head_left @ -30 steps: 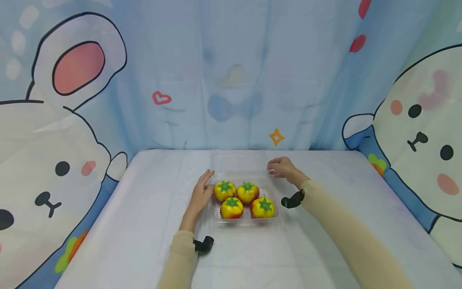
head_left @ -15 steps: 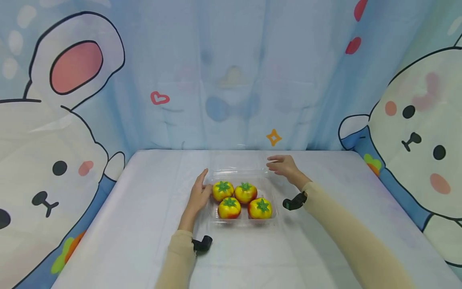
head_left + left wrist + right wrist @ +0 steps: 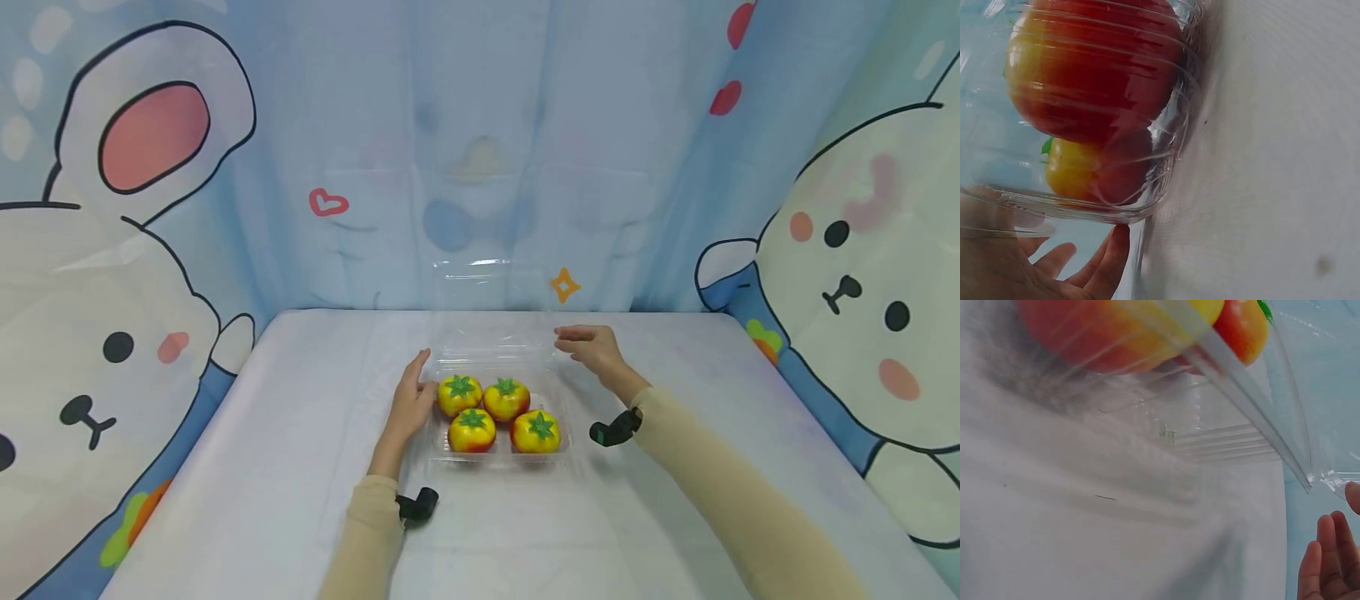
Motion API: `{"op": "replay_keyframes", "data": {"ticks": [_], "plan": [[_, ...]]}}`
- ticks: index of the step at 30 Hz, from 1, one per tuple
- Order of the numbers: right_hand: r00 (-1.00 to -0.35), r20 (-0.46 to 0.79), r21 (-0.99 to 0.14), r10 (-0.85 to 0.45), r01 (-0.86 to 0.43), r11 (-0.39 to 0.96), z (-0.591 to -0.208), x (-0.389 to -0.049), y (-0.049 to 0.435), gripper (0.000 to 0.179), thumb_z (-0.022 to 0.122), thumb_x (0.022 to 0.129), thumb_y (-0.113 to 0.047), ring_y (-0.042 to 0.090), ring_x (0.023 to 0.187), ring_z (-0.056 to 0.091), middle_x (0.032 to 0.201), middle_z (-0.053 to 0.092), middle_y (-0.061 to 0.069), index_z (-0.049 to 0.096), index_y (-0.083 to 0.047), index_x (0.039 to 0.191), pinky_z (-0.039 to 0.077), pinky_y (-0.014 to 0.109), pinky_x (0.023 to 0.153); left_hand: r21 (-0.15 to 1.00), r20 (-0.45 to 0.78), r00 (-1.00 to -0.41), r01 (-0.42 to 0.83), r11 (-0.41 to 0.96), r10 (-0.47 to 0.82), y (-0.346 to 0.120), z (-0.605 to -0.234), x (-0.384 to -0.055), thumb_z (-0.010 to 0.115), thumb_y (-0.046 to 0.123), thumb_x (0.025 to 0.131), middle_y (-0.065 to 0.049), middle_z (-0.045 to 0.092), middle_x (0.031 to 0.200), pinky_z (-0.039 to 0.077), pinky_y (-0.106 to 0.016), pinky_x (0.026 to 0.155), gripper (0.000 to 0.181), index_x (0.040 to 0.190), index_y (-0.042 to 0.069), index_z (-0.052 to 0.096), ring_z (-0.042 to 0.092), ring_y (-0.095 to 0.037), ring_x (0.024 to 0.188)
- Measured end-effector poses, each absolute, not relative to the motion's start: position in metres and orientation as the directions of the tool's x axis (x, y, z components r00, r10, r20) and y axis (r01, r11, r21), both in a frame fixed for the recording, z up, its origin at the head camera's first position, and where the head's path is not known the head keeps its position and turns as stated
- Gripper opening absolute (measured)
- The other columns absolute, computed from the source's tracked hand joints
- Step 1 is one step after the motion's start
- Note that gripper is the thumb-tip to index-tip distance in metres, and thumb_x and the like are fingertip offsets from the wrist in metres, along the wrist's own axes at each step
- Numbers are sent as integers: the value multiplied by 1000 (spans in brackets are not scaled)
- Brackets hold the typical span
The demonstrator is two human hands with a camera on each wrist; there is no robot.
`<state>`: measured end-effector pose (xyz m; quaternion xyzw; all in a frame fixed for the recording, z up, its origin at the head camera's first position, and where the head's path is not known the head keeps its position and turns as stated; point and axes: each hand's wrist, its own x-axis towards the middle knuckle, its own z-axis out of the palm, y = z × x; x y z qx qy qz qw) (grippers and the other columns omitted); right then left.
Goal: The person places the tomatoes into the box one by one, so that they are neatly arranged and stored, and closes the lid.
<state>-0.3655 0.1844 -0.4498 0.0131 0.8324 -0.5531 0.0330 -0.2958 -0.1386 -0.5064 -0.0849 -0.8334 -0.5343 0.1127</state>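
A clear plastic clamshell box (image 3: 566,421) lies on the table with several glossy yellow-and-red, tomato-like fruits (image 3: 506,400) inside, each topped by a green star-shaped calyx. Its transparent lid (image 3: 491,275) is raised at the back, overlapping the curtain in the head view. My left hand (image 3: 412,404) lies along the box's left side with extended fingers, a fingertip (image 3: 1120,231) right at the box's lower corner in the left wrist view. By the right end of the hinge is my right hand (image 3: 590,346), thumb (image 3: 1352,495) close to the lid's edge and fingers fairly straight.
The table (image 3: 300,433) has a white cloth over it. Behind it hangs a light blue curtain (image 3: 360,108) with printed cartoon animals at both sides. Black wrist cameras (image 3: 615,429) sit on both sleeves.
The lid has swung up from lying low behind the box to a raised position. Both hands stay near the box's sides, and the head view has shifted slightly.
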Motion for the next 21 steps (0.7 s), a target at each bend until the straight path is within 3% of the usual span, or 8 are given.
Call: {"op": "replay_keyframes", "data": {"ticks": [8, 16, 21], "plan": [[-997, -59, -928, 55, 75, 364, -456, -357, 184, 36, 66, 95, -18, 31, 116, 57, 134, 60, 16, 65, -2, 127, 48, 41, 101, 890, 241, -971, 223, 398, 3, -137, -506, -295, 45, 10, 92, -21, 30, 157, 46, -54, 100, 64, 154, 5, 29, 59, -40, 109], [-997, -7, -935, 71, 31, 354, -462, -352, 185, 33, 71, 92, -20, 22, 103, 63, 127, 64, 15, 70, -1, 119, 53, 34, 93, 884, 254, -967, 238, 403, 14, -137, -506, -293, 45, 9, 93, -23, 29, 157, 47, -51, 99, 58, 150, 1, 37, 60, -40, 108], [-998, 7, -934, 64, 17, 358, -464, -350, 187, 34, 72, 91, -22, 18, 98, 63, 126, 65, 15, 71, -1, 118, 54, 32, 91, 887, 250, -968, 233, 398, 9, -137, -505, -294, 45, 9, 92, -23, 29, 156, 51, -50, 94, 60, 152, 6, 36, 61, -38, 103]]}}
